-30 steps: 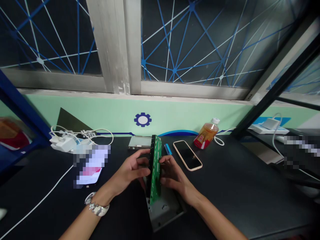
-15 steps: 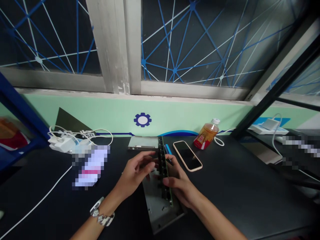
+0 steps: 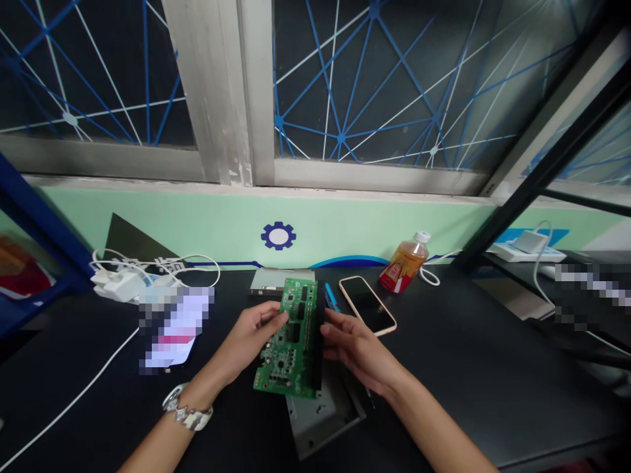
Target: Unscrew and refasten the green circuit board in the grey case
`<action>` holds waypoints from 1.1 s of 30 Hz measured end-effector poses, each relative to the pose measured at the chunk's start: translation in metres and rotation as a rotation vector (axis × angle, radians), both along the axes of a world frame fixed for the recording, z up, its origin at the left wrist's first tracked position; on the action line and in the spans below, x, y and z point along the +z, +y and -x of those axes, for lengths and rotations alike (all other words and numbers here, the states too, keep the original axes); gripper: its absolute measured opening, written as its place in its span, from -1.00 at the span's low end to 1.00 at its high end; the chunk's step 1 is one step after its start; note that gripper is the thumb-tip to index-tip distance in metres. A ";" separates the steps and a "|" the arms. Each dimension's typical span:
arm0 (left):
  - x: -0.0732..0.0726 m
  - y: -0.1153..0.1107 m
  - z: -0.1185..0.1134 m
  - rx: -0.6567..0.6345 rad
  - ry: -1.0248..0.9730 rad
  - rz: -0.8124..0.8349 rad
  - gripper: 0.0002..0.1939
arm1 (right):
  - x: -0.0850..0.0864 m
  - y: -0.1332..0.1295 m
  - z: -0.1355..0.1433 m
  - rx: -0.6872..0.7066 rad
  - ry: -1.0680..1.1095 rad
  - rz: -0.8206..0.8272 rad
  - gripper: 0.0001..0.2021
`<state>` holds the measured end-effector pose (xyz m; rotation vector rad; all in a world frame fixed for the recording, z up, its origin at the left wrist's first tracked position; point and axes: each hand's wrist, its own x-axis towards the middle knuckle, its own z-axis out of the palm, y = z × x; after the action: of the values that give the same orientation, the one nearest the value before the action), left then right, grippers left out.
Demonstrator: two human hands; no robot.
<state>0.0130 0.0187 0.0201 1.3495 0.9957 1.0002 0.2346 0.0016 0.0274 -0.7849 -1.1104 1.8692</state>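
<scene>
**Green circuit board [image 3: 288, 348] held up over a grey metal tray [image 3: 320, 430]**

Nearest, the tray lies askew on the black bench [image 3: 468, 341], partly hidden under the board. Above it, the left hand [image 3: 251, 341] pinches the board's left side, thumb on its face; the fingertips of the right hand [image 3: 359, 348] meet the black strip [image 3: 317, 355] along the opposite edge, though I cannot tell whether they pinch it. Holding it by the sides probably spares the small parts, and the tilt seems meant to turn the populated face toward the wearer. That face looks crowded: dark blocks midway, a square chip among tiny components lower down. Farther off lie a blue pen [image 3: 331, 297], a phone [image 3: 369, 305] and a flat metal box [image 3: 266, 279], perhaps set back for working room, then a bottle [image 3: 404, 263] near the wall.
</scene>
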 end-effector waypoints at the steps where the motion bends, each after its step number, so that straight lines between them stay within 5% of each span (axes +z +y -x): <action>1: 0.002 0.000 0.002 0.017 -0.006 0.004 -0.59 | -0.003 0.001 -0.001 -0.030 -0.048 -0.018 -0.58; 4: 0.008 -0.003 0.006 0.002 -0.067 0.061 -0.55 | -0.011 0.004 -0.001 -0.097 -0.170 -0.068 -0.49; 10: 0.008 -0.010 -0.002 -0.250 -0.240 0.140 -0.53 | -0.015 0.002 0.006 -0.114 -0.220 -0.101 -0.48; 24: 0.004 -0.015 -0.014 -0.261 -0.154 -0.014 -0.49 | -0.003 -0.004 0.011 -0.066 -0.145 -0.191 -0.58; 27: 0.000 -0.014 -0.016 -0.164 -0.101 -0.036 -0.51 | -0.002 -0.005 0.013 -0.080 -0.109 -0.169 -0.56; 30: -0.006 -0.013 -0.019 -0.070 -0.076 0.009 -0.53 | -0.005 -0.006 0.016 -0.134 -0.050 -0.135 -0.53; 33: -0.006 -0.015 -0.022 -0.162 -0.145 0.141 -0.53 | -0.011 -0.005 0.018 -0.230 -0.027 -0.107 -0.51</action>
<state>0.0345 0.0039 0.0136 1.2032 0.8184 0.8759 0.2166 -0.0038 0.0163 -0.8410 -1.0787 1.5996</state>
